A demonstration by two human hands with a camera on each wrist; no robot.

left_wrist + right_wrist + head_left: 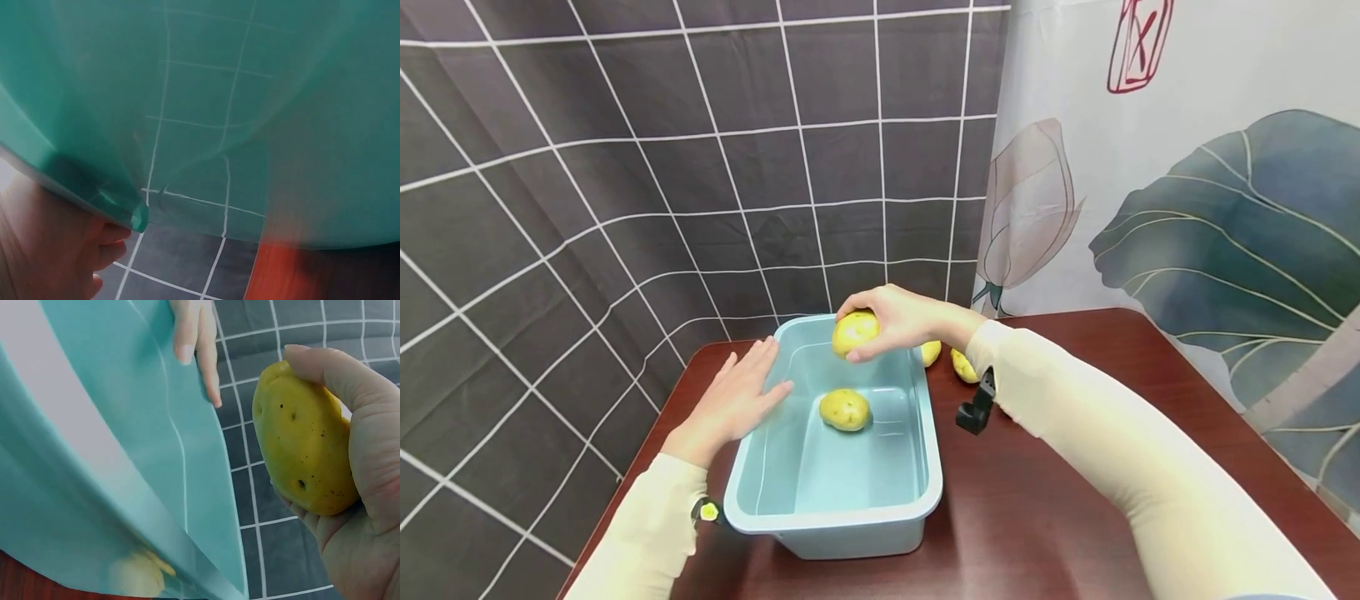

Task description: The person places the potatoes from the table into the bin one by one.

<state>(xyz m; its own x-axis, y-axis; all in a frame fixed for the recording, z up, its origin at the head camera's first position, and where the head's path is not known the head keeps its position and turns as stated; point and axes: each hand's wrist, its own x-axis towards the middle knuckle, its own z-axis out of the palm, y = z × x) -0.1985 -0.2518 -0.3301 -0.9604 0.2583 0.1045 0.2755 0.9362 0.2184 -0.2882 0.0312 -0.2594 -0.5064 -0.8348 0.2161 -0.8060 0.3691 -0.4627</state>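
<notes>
In the head view my right hand (pixel 901 321) grips a yellow potato (pixel 854 332) above the far end of a light blue plastic basin (pixel 835 522). The right wrist view shows this speckled potato (pixel 304 440) with thumb and fingers wrapped about it. Another potato (pixel 845 409) lies on the basin's floor. My left hand (pixel 733 404) rests on the basin's left rim, its fingers stretched out. Up close in the left wrist view, the basin wall (pixel 206 125) fills most of the picture, with part of the left hand (pixel 53 244) at the lower left.
Beyond the basin's right side, a potato (pixel 931 352) and a second one (pixel 964 367) sit on the dark red table (pixel 1037 500), partly hidden by my right arm. A grey gridded cloth (pixel 737 167) hangs behind and to the left; a printed floral curtain (pixel 1187 250) hangs at the right.
</notes>
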